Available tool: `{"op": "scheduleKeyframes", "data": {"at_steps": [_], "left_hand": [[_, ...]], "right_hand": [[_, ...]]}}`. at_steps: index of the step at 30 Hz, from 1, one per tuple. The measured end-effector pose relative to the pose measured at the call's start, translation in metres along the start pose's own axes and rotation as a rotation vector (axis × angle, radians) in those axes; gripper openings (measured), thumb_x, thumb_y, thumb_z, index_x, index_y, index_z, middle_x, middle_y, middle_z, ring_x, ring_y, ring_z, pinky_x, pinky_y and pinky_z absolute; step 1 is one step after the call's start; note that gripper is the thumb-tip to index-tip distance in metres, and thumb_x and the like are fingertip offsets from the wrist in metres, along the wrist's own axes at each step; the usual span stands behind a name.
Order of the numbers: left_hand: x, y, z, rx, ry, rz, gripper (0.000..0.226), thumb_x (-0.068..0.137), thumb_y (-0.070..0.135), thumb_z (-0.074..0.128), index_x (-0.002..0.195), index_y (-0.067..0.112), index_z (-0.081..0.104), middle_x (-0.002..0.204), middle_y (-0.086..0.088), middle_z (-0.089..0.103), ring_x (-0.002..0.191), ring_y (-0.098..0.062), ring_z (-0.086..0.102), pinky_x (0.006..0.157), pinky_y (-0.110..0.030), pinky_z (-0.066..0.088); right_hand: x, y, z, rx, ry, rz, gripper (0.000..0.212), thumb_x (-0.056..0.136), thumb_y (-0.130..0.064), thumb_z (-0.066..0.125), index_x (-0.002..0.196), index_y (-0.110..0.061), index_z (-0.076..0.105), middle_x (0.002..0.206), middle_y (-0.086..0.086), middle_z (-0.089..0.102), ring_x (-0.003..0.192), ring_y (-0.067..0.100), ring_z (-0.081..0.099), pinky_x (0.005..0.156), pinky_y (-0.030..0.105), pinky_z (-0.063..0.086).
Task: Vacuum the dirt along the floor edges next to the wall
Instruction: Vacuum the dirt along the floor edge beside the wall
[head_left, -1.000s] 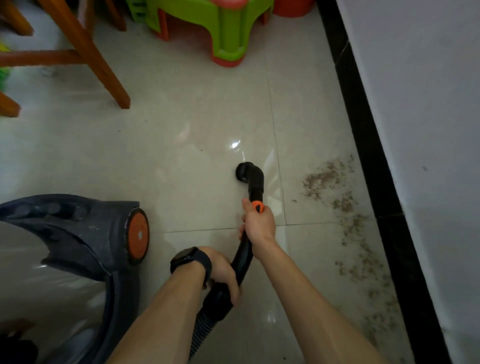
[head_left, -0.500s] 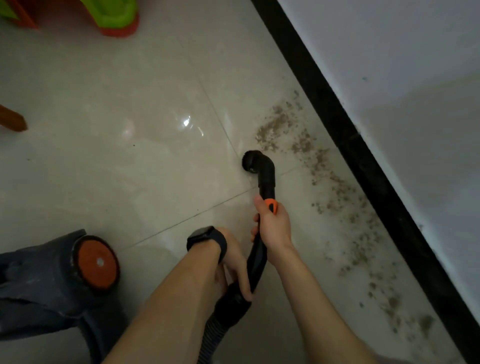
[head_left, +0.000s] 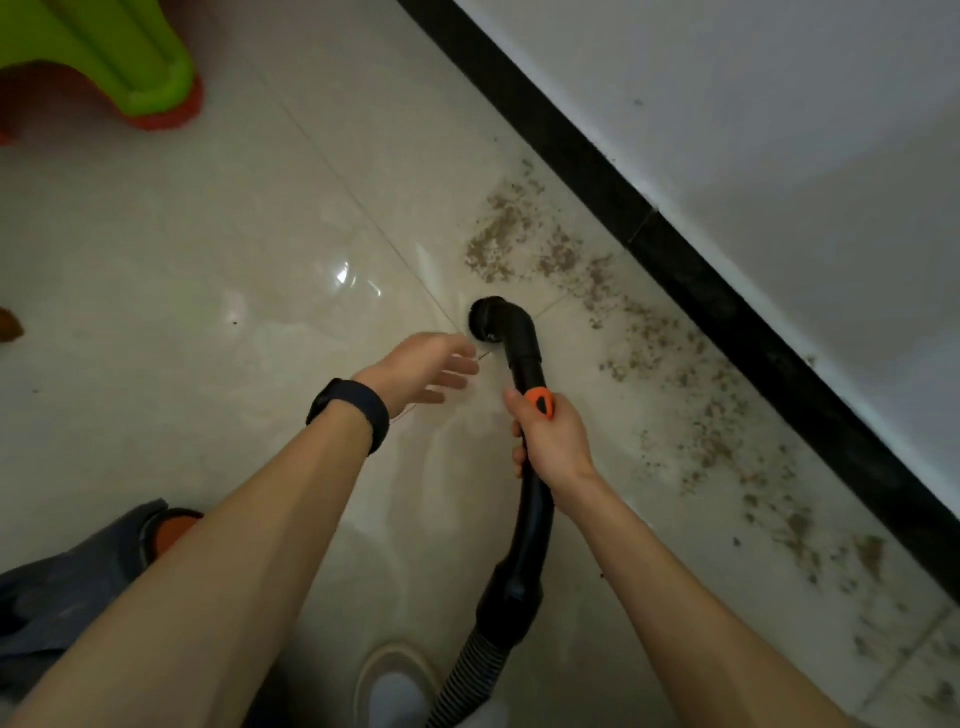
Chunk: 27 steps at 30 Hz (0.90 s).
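Observation:
My right hand grips the black vacuum hose handle just below its orange switch. The curved nozzle opening points down at the pale tiled floor, a short way left of the dirt. My left hand, with a black wristband, hovers free beside the nozzle with fingers spread and holds nothing. Brown dirt lies scattered in a band along the black skirting under the white wall. The ribbed hose runs down to the frame's bottom edge.
The dark grey vacuum body with an orange wheel sits at lower left. A green stool with orange feet stands at upper left. A light shoe shows at the bottom, next to the hose.
My left hand let go of the lower hose and moved up beside the nozzle, fingers spread. The view swung further right toward the wall; the right hand kept its grip.

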<state>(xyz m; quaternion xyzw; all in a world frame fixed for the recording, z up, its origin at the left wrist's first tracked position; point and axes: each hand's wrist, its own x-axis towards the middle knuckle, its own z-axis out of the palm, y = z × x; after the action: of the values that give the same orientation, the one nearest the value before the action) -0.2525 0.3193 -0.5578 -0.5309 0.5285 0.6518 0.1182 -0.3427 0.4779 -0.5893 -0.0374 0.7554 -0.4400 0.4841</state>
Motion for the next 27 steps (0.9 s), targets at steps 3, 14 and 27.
{"op": "scheduleKeyframes", "data": {"at_steps": [3,14,27], "left_hand": [[-0.006,0.005,0.019,-0.074,-0.032,-0.039,0.043,0.090,0.054,0.062,0.115,0.019,0.058,0.114,-0.002,0.069,0.105,-0.019,0.064,0.095,-0.040,0.051],[0.024,-0.014,0.055,-0.299,0.130,0.023,0.039,0.091,0.026,0.071,0.122,0.008,0.058,0.106,-0.012,0.067,0.087,-0.022,0.067,0.067,-0.035,0.059],[0.029,-0.016,0.105,-0.321,0.105,0.042,0.040,0.093,0.019,0.065,0.122,0.013,0.039,0.093,-0.008,0.057,0.060,-0.018,0.065,0.067,-0.041,0.059]], "right_hand": [[-0.013,0.004,0.000,-0.096,0.007,-0.027,0.032,0.097,-0.044,0.066,0.104,-0.014,0.057,0.077,0.003,0.063,0.050,0.015,0.057,0.052,0.033,0.052],[-0.054,0.065,0.003,0.275,-0.325,0.284,0.024,0.088,-0.013,0.076,0.076,-0.010,0.056,0.055,0.007,0.051,0.046,0.023,0.052,0.054,0.033,0.049],[-0.034,0.076,0.013,0.036,0.047,0.117,0.013,0.089,-0.007,0.067,0.083,-0.008,0.056,0.057,0.008,0.053,0.043,0.019,0.049,0.044,0.029,0.042]]}}
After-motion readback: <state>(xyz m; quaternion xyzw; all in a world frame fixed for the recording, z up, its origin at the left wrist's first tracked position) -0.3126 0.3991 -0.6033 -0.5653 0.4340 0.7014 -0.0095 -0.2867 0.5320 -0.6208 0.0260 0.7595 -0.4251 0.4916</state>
